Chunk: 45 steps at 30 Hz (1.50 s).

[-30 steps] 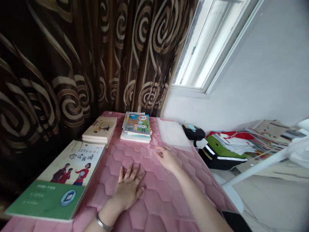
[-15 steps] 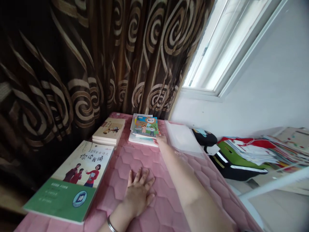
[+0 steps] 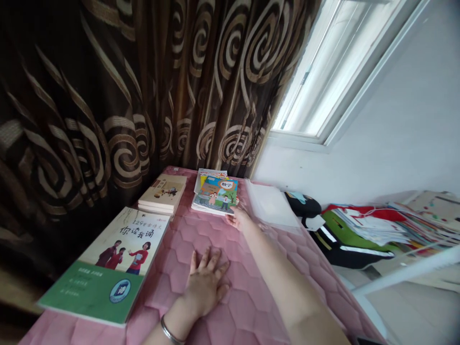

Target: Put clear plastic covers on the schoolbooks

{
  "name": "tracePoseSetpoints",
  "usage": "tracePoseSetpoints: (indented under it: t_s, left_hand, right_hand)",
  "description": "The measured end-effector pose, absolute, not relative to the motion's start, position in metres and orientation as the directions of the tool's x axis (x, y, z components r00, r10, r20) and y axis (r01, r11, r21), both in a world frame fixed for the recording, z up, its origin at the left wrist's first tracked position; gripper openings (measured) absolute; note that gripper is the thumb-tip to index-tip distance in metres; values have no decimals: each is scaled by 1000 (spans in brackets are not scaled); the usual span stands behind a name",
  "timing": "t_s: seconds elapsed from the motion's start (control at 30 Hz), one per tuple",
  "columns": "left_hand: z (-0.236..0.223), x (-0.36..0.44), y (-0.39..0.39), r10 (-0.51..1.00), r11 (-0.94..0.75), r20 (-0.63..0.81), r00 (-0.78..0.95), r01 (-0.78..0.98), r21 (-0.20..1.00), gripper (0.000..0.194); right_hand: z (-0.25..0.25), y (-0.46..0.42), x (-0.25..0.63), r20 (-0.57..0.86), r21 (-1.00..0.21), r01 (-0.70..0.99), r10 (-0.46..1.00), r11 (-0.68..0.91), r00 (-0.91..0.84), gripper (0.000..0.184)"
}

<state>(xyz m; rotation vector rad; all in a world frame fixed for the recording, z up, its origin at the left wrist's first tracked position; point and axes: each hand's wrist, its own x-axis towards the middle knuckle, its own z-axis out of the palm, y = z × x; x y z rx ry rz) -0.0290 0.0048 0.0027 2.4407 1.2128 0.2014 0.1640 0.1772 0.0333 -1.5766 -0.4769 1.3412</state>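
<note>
My left hand (image 3: 205,282) lies flat and open on the pink quilted table cover (image 3: 251,306), fingers spread, a bracelet on its wrist. My right hand (image 3: 239,219) reaches far across and grips the near right corner of the colourful book (image 3: 219,191) on top of a small stack at the back of the table. That top book sits skewed and partly pulled off the stack towards me. A clear plastic folder (image 3: 269,206) lies just right of my right hand.
A big green and white book (image 3: 108,266) lies at the left front, and a beige stack of books (image 3: 163,194) sits behind it. A dark swirl-patterned curtain (image 3: 125,96) hangs behind the table. Bags and piled papers (image 3: 362,225) lie on the floor at right, under a window.
My right hand reached forward to the colourful stack, took hold of the top book's corner and drew it a little towards me. My left hand stayed flat on the cover.
</note>
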Motion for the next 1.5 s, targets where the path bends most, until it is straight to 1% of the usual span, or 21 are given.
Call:
tracePoseSetpoints:
  t_s: [0.1,0.23,0.27,0.43,0.5,0.53,0.6,0.63,0.7,0.77,0.8,0.83,0.9,0.97,1.07,1.1,1.17,1.23,1.33,1.4,1.5]
  left_hand:
    - [2,-30,5,787,-542,-50,615,727,422,59]
    - [4,-29,5,792,-539,-51,608,737,409,58]
    - [6,-29,5,794,-536,-58,605,742,404,57]
    - [19,-27,3,796,-515,-129,591,774,369,56]
    - [21,-26,2,796,-518,-128,592,775,362,55]
    - [21,-26,2,797,-521,-122,592,775,359,55]
    - [19,-26,2,798,-524,-117,591,777,349,54]
    - [18,-25,3,800,-524,-117,589,779,344,53]
    - [15,-25,4,802,-523,-116,587,782,338,54]
    - [13,-25,4,801,-529,-106,589,779,336,54]
    - [12,-25,5,800,-533,-100,592,777,336,53]
    - [12,-24,5,798,-536,-97,594,775,334,53]
    - [12,-24,5,797,-540,-93,596,774,330,53]
    - [12,-24,5,797,-541,-98,596,776,323,53]
    - [12,-24,5,799,-538,-108,591,784,310,53]
    - [12,-24,5,802,-535,-107,587,787,307,53]
    - [13,-23,4,805,-541,-82,587,784,305,53]
    - [13,-21,1,790,-576,-20,612,754,316,53]
    - [14,-16,-4,717,-648,37,696,647,403,57]
    - [14,-13,-7,672,-641,-21,740,596,485,64]
    - [14,-10,-10,629,-609,-140,765,596,524,91]
  right_hand:
    - [42,176,157,-480,-871,-279,821,-405,308,32]
    - [53,150,155,-359,-920,-274,885,-282,295,12]
    - [55,137,158,-327,-929,-275,900,-249,290,11]
    - [53,42,201,-227,-949,-280,928,-144,295,28]
    - [46,-1,226,-164,-964,-248,944,-92,287,35]
    - [41,-21,238,-158,-968,-233,941,-89,299,38]
    - [29,-58,258,-186,-974,-189,915,-124,357,41]
    - [21,-74,266,-202,-975,-157,914,-155,352,42]
    - [7,-98,276,-291,-956,-72,903,-283,316,46]
    - [-3,-111,282,-419,-897,23,867,-441,271,49]
    - [-5,-113,285,-451,-870,83,852,-486,268,48]
    - [-4,-112,288,-446,-851,163,852,-499,275,46]
    - [3,-101,296,-332,-824,368,893,-431,303,41]
    - [15,-81,305,-215,-760,552,934,-344,286,42]
    - [26,-45,312,-287,-710,577,914,-404,287,42]
    - [26,-34,312,-273,-691,592,908,-415,318,41]
    - [20,-18,311,-187,-653,640,905,-406,383,38]
    - [9,-9,309,-98,-615,683,898,-394,430,34]
    - [-5,-8,310,-61,-578,705,884,-410,464,33]
    - [-9,-11,311,-41,-566,716,881,-410,472,35]
    - [-9,-15,311,-16,-561,723,878,-403,478,35]
